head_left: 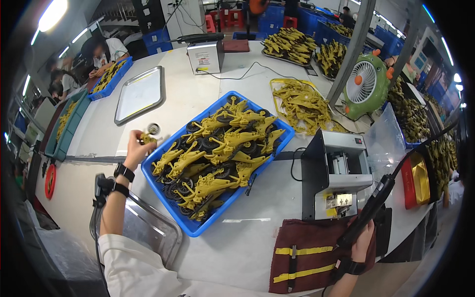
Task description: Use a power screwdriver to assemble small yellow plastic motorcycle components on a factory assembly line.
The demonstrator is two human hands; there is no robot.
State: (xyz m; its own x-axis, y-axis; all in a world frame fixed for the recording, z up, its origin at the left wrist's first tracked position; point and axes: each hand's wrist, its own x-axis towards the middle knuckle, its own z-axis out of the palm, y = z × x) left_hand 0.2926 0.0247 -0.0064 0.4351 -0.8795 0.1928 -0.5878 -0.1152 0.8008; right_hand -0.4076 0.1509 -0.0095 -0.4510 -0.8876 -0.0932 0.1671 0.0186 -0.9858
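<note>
The left hand is raised over the tabletop, its fingers pinched on a small yellow toy part that carries a round dark wheel with a pale hub at its upper end. The part is yellow plastic, irregular in outline; its exact form is too small to resolve, and its lower portion is covered by the fingers. Just to the right of these fingers lies a blue tray piled with yellow toy motorcycles with black wheels; individual pieces in the pile overlap and cannot be separated by eye. Below the left wrist, a metal tray is partly covered by the forearm. The right hand is curled around a black electric screwdriver, fingers closed on its lower barrel; the tip is hidden behind the hand. Under it lies a dark red cloth with yellow stripes, cut off at the lower edge.
</note>
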